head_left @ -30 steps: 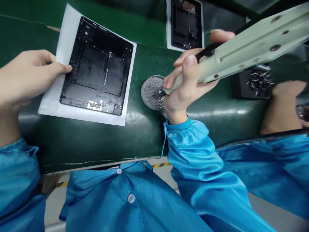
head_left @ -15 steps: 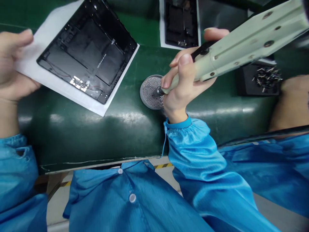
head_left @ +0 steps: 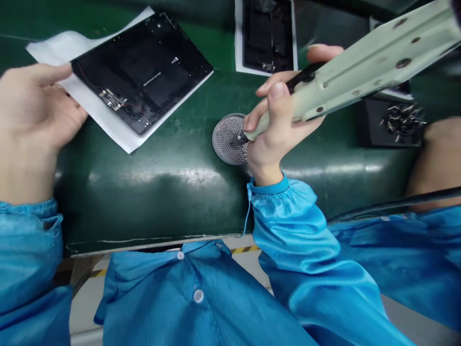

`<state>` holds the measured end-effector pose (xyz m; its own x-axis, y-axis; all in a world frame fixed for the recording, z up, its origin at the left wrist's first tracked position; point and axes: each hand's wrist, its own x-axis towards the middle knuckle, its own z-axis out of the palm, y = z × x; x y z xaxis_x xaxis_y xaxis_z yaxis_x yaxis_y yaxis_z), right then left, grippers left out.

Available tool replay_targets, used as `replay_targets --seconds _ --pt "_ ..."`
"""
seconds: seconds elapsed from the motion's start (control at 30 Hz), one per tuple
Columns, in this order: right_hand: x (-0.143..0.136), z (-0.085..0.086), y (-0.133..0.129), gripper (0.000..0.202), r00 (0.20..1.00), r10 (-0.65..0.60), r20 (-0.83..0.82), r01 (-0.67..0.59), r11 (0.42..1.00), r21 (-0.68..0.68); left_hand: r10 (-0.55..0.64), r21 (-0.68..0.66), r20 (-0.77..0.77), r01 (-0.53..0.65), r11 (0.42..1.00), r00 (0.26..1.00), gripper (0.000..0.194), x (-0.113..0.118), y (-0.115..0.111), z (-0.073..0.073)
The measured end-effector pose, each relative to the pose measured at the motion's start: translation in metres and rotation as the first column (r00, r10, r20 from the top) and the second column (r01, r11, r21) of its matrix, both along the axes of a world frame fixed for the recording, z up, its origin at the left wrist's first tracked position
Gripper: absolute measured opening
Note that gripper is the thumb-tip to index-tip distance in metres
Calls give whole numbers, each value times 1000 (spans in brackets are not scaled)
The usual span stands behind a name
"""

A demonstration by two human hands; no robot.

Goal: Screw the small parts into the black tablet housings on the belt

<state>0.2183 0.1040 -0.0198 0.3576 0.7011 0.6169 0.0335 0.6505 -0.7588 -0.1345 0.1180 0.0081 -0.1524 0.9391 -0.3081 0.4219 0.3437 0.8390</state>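
- Left on the bench (head_left: 162, 202): a tablet shell (head_left: 144, 72) on a paper sheet (head_left: 103, 114), the left hand (head_left: 46, 105) at its left corner.
- Right of that, apart: a round dish (head_left: 224, 137).
- Over the dish: the tip of a power screwdriver (head_left: 360, 72), which runs back and right from the right hand (head_left: 277, 110).
- Behind the dish, slightly right: another shell (head_left: 268, 36) on its own sheet (head_left: 238, 48).
- Far right: small parts (head_left: 401, 120) in a box (head_left: 370, 127), just beside a co-worker's arm (head_left: 435, 154).

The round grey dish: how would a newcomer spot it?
On the green table, follow the pale tool in the right hand to its tip. At that tip lies the round grey dish, dotted with tiny shiny spots. Its circular outline sets it apart from the angular black box.
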Motion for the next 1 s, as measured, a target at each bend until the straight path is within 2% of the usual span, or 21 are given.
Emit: replay_targets --seconds 0.1,0.17,0.3,0.4,0.5,0.57,0.7,0.8,0.93,1.0 --pt "2 -1 0 56 999 -3 48 5 1000 -31 -25 118 166 6 993 986 56 11 -10 9" --pt "3 -2 1 60 997 -31 71 33 999 -37 -8 124 230 -21 992 973 52 18 -11 12" --pt "3 -3 0 59 997 -25 71 27 999 -35 144 155 316 -201 967 938 61 27 -7 6" --pt "0 -2 -2 46 1000 13 13 -13 1000 9 225 191 274 -283 940 935 74 27 1 -2" --pt "-3 -2 -1 38 999 23 -30 -22 999 31 239 213 240 -291 933 941 96 21 18 -4" --pt "-5 -2 0 37 998 36 -46 -34 998 45 232 218 174 -267 939 957 112 14 37 -2" --pt "-5 -5 3 40 997 49 -56 -45 997 65 197 165 -72 -183 969 978 135 0 89 -4" --pt "-4 -6 3 37 996 68 -52 -65 996 62 320 218 -119 -290 932 940 123 0 126 -18" --pt "-3 -4 0 32 994 106 -34 -104 994 40 395 371 -80 -341 864 915 74 5 158 -47" --pt "-3 -4 0 32 994 103 -36 -101 994 51 394 429 -65 -330 841 917 61 2 170 -60"
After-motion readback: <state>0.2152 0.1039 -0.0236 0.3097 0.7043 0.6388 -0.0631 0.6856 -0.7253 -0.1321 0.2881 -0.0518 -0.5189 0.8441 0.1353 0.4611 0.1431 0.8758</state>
